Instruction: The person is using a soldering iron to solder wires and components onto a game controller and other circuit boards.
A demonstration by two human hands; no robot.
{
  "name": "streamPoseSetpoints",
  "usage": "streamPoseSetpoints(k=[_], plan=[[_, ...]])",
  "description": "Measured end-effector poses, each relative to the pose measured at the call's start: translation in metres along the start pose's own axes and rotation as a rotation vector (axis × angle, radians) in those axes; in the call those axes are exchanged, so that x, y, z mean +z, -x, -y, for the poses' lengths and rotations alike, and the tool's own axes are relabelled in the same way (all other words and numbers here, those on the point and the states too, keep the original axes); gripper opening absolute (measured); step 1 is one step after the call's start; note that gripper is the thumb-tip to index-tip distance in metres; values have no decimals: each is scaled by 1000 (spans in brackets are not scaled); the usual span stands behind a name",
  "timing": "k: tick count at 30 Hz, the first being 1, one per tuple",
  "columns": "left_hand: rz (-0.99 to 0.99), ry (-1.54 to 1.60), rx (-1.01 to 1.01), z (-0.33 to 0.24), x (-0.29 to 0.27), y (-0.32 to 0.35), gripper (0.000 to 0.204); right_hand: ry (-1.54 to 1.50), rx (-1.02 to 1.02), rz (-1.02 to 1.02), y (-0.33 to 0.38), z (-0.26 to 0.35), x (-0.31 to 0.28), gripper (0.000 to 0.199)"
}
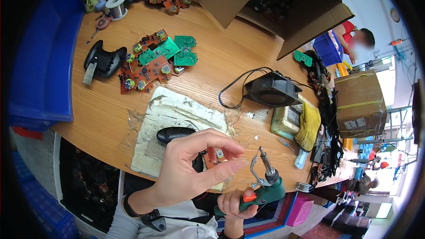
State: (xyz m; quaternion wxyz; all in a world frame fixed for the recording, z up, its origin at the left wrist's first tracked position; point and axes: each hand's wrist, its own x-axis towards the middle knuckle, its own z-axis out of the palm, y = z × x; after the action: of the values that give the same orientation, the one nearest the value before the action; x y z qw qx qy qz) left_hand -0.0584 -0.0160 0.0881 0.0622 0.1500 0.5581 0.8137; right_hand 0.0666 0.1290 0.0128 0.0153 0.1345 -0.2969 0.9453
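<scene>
My left hand (199, 157) is over a stained whitish cloth (177, 106), thumb and forefinger curved with a gap between their tips. Nothing shows in its grasp. Partly hidden beneath it is a black game controller shell (171, 133), along with a piece of orange circuit board (210, 163). At the table's near edge my right hand (234, 204) is wrapped round the handle of a green soldering gun (271, 192) with an orange trigger. The gun's metal tip points up and away, to the right of my left hand, apart from the board.
Orange circuit boards (152, 71), green boards (185, 49) and a controller shell (104, 59) lie at far left, below a solder spool (117, 7). A black fan (272, 89), yellow sponge-like cloth (308, 126) and open carton (305, 26) stand beyond. Blue bin (44, 62) borders the left.
</scene>
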Motion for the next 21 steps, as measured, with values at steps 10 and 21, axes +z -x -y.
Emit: streamPoseSetpoints(k=[10,21], plan=[[-14,18,-1,-3,0,1,19,34,69,-8,3,-3,-1,47],[-54,22,-10,-3,0,1,11,1,82,-13,4,-6,-3,48]])
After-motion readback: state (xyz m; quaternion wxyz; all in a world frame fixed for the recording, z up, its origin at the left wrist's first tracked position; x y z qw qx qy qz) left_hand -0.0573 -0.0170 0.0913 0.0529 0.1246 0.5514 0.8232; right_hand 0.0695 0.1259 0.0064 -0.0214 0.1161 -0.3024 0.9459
